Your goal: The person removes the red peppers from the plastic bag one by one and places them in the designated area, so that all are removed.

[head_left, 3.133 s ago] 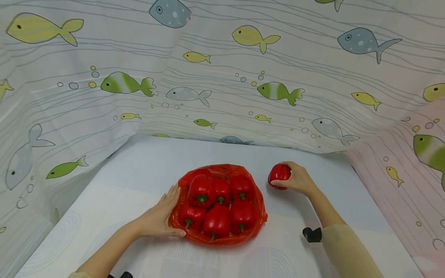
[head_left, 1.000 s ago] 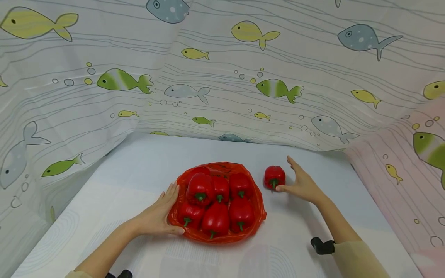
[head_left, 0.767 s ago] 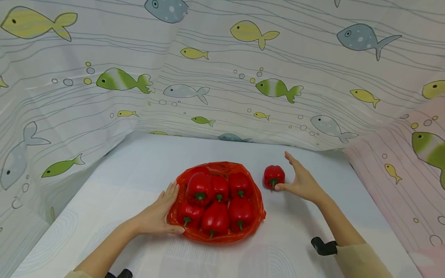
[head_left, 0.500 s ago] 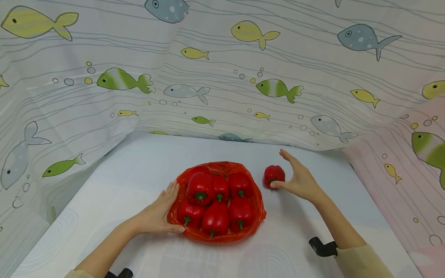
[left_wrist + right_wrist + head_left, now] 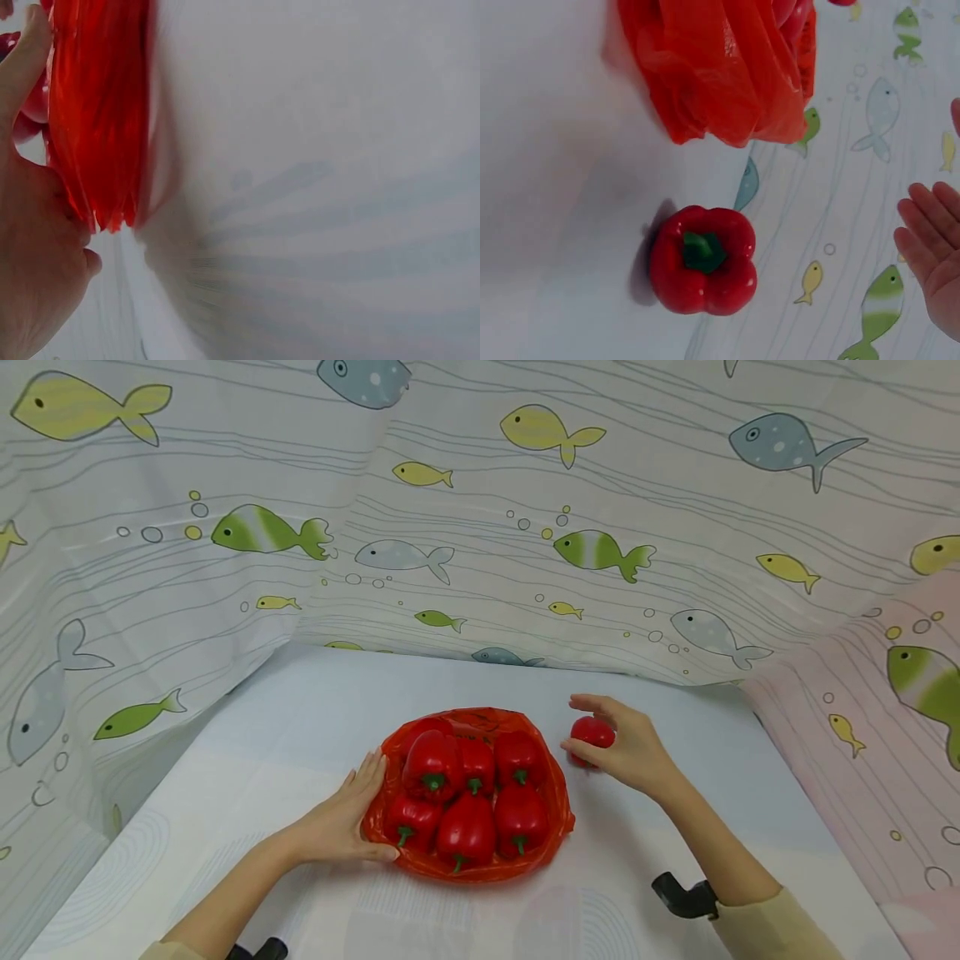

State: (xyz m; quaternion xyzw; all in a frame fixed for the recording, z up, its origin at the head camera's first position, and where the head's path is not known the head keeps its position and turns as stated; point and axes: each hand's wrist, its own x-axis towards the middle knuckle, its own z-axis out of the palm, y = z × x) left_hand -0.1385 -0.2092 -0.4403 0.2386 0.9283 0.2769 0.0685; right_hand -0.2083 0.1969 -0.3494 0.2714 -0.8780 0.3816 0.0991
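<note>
A red-orange plastic bag (image 5: 559,793) with its top rolled wide holds several red bell peppers (image 5: 467,835), most with green stems toward me. My left hand (image 5: 337,827) rests along the bag's left side, fingers straight and thumb at the front. In the left wrist view the bag's wall (image 5: 101,112) lies against that hand. To the right of the bag, one bell pepper (image 5: 592,732) sits on the table. My right hand (image 5: 630,747) hovers around it, thumb and fingers apart, partly covering it. The right wrist view shows this pepper (image 5: 731,281) ungripped, fingers (image 5: 930,225) away from it.
A white table (image 5: 360,689) with faint printed patterns carries everything. Fish-printed sheeting (image 5: 465,510) rises behind and on both sides. Black wrist mounts (image 5: 686,895) sit by the sleeves.
The right hand held the lone pepper at first, then let it go and drew off rightward. It has since moved back left over the pepper. The left hand stays put.
</note>
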